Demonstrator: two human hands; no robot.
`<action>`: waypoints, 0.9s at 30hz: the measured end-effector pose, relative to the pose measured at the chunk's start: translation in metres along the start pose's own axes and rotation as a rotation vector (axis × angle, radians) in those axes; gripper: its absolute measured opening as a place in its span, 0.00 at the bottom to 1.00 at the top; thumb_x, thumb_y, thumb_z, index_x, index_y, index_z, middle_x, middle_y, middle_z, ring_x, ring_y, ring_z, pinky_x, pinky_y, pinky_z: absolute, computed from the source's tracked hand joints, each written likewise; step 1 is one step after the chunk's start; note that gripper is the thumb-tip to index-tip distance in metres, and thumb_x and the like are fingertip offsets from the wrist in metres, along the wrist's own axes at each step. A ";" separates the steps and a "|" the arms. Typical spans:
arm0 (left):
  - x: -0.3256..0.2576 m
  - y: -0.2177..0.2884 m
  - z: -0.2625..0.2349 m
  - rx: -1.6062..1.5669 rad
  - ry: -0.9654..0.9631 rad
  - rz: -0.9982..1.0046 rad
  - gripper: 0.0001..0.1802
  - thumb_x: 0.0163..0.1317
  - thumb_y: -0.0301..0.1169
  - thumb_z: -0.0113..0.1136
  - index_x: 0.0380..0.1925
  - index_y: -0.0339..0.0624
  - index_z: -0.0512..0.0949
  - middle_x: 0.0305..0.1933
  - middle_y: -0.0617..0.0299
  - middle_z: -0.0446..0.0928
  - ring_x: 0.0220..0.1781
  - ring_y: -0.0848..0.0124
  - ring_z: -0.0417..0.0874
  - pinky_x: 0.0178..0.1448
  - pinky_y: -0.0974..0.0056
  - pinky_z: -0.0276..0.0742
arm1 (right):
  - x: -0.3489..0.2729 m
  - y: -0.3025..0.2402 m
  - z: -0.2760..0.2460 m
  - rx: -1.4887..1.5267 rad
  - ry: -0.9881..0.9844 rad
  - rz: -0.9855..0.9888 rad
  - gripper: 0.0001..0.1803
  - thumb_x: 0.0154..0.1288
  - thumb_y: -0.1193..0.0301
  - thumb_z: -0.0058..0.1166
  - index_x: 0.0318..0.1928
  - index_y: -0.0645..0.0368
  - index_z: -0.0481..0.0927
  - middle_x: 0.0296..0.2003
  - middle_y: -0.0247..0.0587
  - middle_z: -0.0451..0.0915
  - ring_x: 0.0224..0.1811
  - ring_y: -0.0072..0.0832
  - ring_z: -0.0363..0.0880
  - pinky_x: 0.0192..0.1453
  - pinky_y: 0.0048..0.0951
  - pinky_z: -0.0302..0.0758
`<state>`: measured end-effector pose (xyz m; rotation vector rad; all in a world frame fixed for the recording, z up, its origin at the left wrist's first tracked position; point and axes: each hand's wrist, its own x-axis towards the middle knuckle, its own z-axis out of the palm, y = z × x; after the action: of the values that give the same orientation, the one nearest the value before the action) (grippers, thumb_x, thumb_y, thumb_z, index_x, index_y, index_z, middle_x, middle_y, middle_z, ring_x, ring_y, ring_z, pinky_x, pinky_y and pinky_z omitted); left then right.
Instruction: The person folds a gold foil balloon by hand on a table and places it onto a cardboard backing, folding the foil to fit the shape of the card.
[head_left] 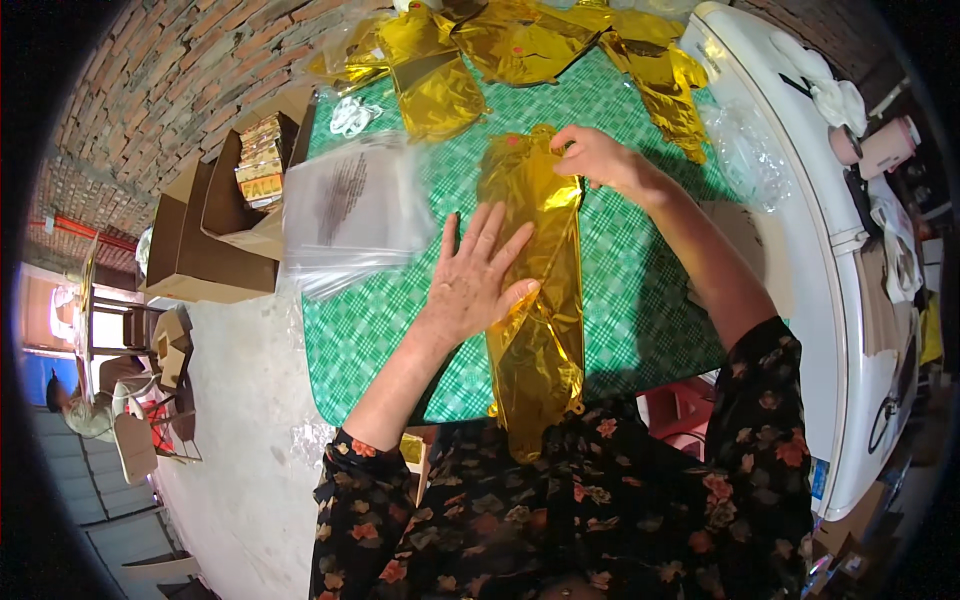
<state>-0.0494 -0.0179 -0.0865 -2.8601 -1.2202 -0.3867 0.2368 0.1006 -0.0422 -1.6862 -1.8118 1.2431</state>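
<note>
ideally, the left hand (474,272), spread wide and gripping nothing, would press evenly on the gold foil (545,360) beneath its fingers while the right hand (596,160), half-curled, grip unclear, straightens its far end.

Bold lettering (264,188) on pkgs (258,150) in cardbd box (221,200), plus dark print (348,185) on clear bags (400,215), illegible tho
</note>
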 end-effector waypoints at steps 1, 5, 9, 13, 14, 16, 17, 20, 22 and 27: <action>0.000 0.000 0.000 0.000 -0.006 -0.004 0.43 0.78 0.67 0.44 0.83 0.56 0.64 0.87 0.44 0.57 0.91 0.49 0.51 0.90 0.33 0.41 | 0.002 -0.002 0.000 -0.001 0.001 0.002 0.31 0.71 0.63 0.69 0.68 0.60 0.75 0.49 0.41 0.86 0.40 0.23 0.81 0.35 0.28 0.75; 0.002 0.001 -0.001 -0.004 0.006 0.010 0.44 0.78 0.67 0.43 0.83 0.54 0.64 0.87 0.44 0.58 0.90 0.49 0.51 0.90 0.33 0.41 | 0.017 0.000 -0.007 -0.011 -0.074 -0.041 0.31 0.67 0.69 0.70 0.68 0.63 0.77 0.44 0.42 0.87 0.35 0.26 0.81 0.33 0.30 0.76; 0.001 0.000 -0.003 -0.021 0.012 0.001 0.45 0.78 0.67 0.43 0.84 0.50 0.63 0.87 0.44 0.58 0.90 0.48 0.52 0.90 0.33 0.42 | 0.019 -0.016 -0.012 -0.008 -0.151 0.047 0.31 0.68 0.74 0.69 0.70 0.64 0.76 0.42 0.46 0.88 0.28 0.24 0.78 0.27 0.32 0.71; 0.001 0.000 -0.002 -0.017 0.024 0.009 0.46 0.78 0.67 0.44 0.84 0.49 0.62 0.87 0.44 0.58 0.90 0.48 0.52 0.90 0.34 0.43 | 0.022 -0.018 -0.014 0.011 -0.187 0.080 0.33 0.69 0.74 0.65 0.72 0.66 0.72 0.40 0.47 0.87 0.25 0.23 0.76 0.24 0.31 0.66; 0.001 0.000 -0.001 -0.017 0.024 0.009 0.46 0.78 0.67 0.44 0.84 0.49 0.62 0.87 0.44 0.58 0.90 0.48 0.52 0.90 0.34 0.43 | 0.022 -0.018 -0.015 0.022 -0.200 0.088 0.32 0.70 0.75 0.63 0.73 0.66 0.71 0.39 0.47 0.87 0.25 0.24 0.77 0.24 0.31 0.66; 0.000 -0.001 -0.001 -0.019 0.027 0.011 0.47 0.78 0.67 0.45 0.84 0.48 0.61 0.87 0.44 0.58 0.90 0.48 0.53 0.90 0.34 0.43 | 0.022 -0.018 -0.014 0.034 -0.214 0.095 0.32 0.71 0.75 0.61 0.73 0.66 0.70 0.37 0.47 0.86 0.25 0.25 0.79 0.23 0.31 0.65; 0.001 0.000 -0.001 -0.019 0.027 0.011 0.47 0.78 0.67 0.45 0.84 0.48 0.61 0.87 0.44 0.58 0.90 0.48 0.53 0.90 0.34 0.43 | 0.023 -0.015 -0.012 0.090 -0.196 0.104 0.31 0.71 0.75 0.60 0.73 0.66 0.70 0.39 0.48 0.86 0.27 0.27 0.81 0.25 0.31 0.69; 0.002 0.001 -0.003 -0.039 0.030 0.010 0.47 0.77 0.67 0.46 0.84 0.48 0.61 0.87 0.44 0.58 0.90 0.48 0.53 0.90 0.34 0.43 | 0.022 -0.008 -0.010 0.214 -0.163 0.106 0.29 0.73 0.75 0.57 0.72 0.65 0.70 0.44 0.50 0.85 0.34 0.30 0.87 0.31 0.32 0.78; 0.001 0.000 -0.003 -0.022 0.011 -0.001 0.47 0.77 0.67 0.46 0.84 0.47 0.61 0.87 0.44 0.58 0.90 0.49 0.53 0.90 0.34 0.42 | 0.019 -0.004 -0.007 0.282 -0.151 0.100 0.28 0.74 0.75 0.55 0.72 0.65 0.70 0.47 0.51 0.85 0.39 0.31 0.89 0.37 0.32 0.83; 0.002 0.001 -0.003 -0.038 0.026 0.012 0.48 0.77 0.67 0.46 0.85 0.46 0.59 0.87 0.44 0.58 0.91 0.49 0.52 0.90 0.34 0.42 | 0.016 0.017 0.006 0.701 -0.191 -0.247 0.23 0.79 0.66 0.60 0.66 0.67 0.75 0.48 0.45 0.84 0.47 0.30 0.87 0.50 0.33 0.86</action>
<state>-0.0481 -0.0170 -0.0831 -2.8835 -1.2033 -0.4503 0.2392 0.1118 -0.0632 -0.9574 -1.3720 1.7001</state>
